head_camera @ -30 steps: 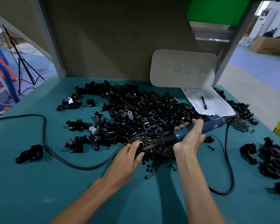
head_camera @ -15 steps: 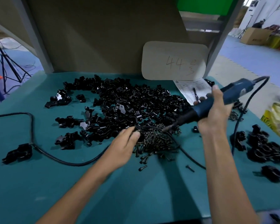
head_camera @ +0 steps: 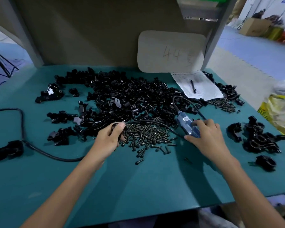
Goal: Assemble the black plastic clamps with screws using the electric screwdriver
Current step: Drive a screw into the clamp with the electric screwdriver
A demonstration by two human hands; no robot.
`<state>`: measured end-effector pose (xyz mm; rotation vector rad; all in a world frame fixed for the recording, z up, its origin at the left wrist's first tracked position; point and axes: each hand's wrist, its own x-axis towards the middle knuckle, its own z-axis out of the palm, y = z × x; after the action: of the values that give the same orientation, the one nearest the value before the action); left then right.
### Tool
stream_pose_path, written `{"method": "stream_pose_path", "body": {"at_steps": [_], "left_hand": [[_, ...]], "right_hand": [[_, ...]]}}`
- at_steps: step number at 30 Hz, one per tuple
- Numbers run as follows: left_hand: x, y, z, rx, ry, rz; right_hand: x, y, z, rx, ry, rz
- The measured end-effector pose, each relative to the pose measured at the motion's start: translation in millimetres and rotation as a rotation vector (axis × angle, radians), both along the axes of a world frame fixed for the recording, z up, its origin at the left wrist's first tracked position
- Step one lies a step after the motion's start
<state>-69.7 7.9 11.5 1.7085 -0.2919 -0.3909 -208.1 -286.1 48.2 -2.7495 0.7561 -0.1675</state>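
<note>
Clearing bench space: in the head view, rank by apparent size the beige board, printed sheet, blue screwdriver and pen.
1. beige board
2. printed sheet
3. blue screwdriver, partly under the right hand
4. pen

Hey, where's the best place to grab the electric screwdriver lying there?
Wrap the blue barrel of the electric screwdriver from above, on its right side: it lies flat, its cord leaves the far end, and screws are heaped on its left.

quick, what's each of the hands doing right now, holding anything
left hand: closed, pinching a black clamp
right hand: closed, fingers and thumb curled round the electric screwdriver
</note>
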Motion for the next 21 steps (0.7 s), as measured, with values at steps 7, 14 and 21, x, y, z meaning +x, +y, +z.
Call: {"method": "stream_pose_path", "body": {"at_steps": [7,14,21], "left_hand": [[-1.9,4.1,-12.1,0.273,-0.309,-0.008],[-7.8,-1.1,-16.5,0.264,-0.386,0.01],[-12.9,-5.5,-17.9,0.323,-0.432,-0.009]], "right_hand": [[-23.2,22.7,-5.6,0.015,0.389,0.24],[-4.9,38.3,0.6,0.341,-0.055,0.177],[35.2,87.1,11.0,0.945,-0.482,0.278]]}}
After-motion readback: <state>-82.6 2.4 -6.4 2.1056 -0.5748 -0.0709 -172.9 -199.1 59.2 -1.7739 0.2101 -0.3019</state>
